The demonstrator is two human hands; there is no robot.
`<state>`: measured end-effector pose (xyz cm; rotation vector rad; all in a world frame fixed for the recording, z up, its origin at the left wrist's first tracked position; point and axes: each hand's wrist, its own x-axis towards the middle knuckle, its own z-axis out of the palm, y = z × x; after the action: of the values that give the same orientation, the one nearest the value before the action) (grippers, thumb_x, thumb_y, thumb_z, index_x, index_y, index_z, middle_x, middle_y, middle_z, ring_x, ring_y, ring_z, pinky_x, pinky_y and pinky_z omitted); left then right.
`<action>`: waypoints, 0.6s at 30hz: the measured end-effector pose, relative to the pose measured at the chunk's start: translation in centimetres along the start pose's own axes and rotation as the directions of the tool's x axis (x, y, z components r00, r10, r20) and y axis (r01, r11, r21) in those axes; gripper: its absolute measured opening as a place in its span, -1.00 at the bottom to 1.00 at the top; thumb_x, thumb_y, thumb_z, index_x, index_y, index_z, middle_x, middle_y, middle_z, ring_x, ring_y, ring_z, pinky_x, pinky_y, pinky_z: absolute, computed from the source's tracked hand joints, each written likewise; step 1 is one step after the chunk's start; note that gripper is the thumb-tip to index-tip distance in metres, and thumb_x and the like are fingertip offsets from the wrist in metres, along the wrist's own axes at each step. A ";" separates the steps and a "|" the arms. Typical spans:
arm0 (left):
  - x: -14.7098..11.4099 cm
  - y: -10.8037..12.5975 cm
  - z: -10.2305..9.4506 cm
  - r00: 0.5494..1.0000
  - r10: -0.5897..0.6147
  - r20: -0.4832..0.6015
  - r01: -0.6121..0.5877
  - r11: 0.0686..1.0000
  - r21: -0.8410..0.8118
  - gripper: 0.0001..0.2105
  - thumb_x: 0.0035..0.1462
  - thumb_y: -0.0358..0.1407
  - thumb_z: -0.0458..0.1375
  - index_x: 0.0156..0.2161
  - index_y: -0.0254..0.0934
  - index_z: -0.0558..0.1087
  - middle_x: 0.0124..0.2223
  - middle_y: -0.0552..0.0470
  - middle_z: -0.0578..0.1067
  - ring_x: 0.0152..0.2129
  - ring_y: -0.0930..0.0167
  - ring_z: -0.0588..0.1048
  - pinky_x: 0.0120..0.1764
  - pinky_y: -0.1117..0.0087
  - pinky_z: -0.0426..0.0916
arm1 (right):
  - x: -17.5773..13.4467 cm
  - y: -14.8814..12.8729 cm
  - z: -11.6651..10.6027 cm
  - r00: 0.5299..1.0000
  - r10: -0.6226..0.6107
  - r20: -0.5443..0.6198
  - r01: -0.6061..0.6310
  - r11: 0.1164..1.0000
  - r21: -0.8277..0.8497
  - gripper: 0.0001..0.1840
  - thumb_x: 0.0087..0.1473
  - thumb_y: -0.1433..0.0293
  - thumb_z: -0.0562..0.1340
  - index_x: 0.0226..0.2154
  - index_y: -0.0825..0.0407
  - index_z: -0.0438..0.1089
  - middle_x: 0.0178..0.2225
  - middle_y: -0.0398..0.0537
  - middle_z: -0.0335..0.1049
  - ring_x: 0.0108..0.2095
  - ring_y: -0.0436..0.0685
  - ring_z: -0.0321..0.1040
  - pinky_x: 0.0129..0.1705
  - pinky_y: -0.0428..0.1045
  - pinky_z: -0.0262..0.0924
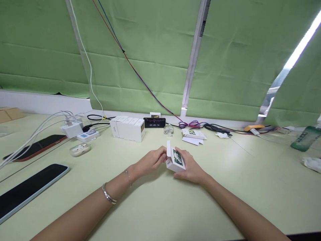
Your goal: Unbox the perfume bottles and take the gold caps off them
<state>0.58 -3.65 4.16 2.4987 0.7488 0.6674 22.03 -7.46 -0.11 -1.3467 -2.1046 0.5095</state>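
A small white carton (170, 166) with a photo of a white flower on green leaves is tilted in my right hand (192, 167). The fingers and thumb of that hand wrap around its right side. One flap of the carton stands up at its left edge. My left hand (153, 161) is closed, its curled fingertips and thumb at the flap side of the carton. Its fingertips are partly hidden there. Beyond the hands stands a clear glass bottle (168, 129). Farther right, another flower-picture carton (194, 134) lies on white card pieces.
A row of white cartons (126, 129) stands beside a phone showing a timer (154, 123). To the left lie two more phones (32, 187), an earbud case (80, 149) and chargers with cables (71, 128). Coiled cables (218, 130) run along the back; a green bottle (304, 139) lies right.
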 end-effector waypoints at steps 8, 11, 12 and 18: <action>0.0 -0.5 0.3 0.982 0.188 -0.032 -0.186 0.981 0.047 -0.80 0.16 -0.41 -0.14 -0.18 -0.24 0.31 -0.11 -0.08 0.33 -0.20 0.38 0.34 -0.17 0.36 0.29 | -0.2 0.1 0.0 1.000 -0.022 -0.001 0.022 0.999 0.034 0.07 -0.31 0.06 0.34 0.19 -0.05 -0.14 0.09 0.07 0.06 0.09 0.31 0.01 0.11 0.21 -0.11; -0.2 -0.6 0.4 0.981 0.195 0.025 -0.196 0.974 0.115 -0.77 0.12 -0.46 -0.15 -0.17 -0.27 0.28 -0.17 -0.07 0.35 -0.30 0.39 0.36 -0.22 0.37 0.30 | -0.3 0.5 0.0 0.999 -0.031 -0.006 0.032 0.997 0.074 0.07 -0.30 0.05 0.33 0.19 -0.07 -0.16 0.10 0.08 0.03 0.10 0.31 0.00 0.10 0.21 -0.09; -0.3 -0.7 0.5 0.985 0.170 0.042 -0.174 0.975 0.135 -0.77 0.11 -0.47 -0.15 -0.17 -0.28 0.27 -0.21 -0.06 0.35 -0.35 0.40 0.36 -0.27 0.38 0.30 | -0.4 0.6 -0.1 0.999 -0.036 -0.001 0.036 0.996 0.082 0.07 -0.30 0.05 0.33 0.19 -0.07 -0.16 0.11 0.08 0.02 0.10 0.31 -0.01 0.11 0.21 -0.10; -0.2 -0.8 1.2 0.994 0.110 -0.017 -0.105 0.976 0.190 -0.76 0.07 -0.47 -0.14 -0.18 -0.28 0.29 -0.20 -0.05 0.31 -0.44 0.43 0.35 -0.37 0.42 0.28 | -0.5 0.4 -0.3 0.998 -0.047 0.030 0.045 0.995 0.087 0.07 -0.30 0.04 0.33 0.19 -0.08 -0.16 0.11 0.06 0.02 0.11 0.30 -0.02 0.11 0.20 -0.10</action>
<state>0.79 -3.51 2.68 2.7244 0.7203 0.6984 22.63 -7.73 -0.21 -1.2465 -2.1097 0.5995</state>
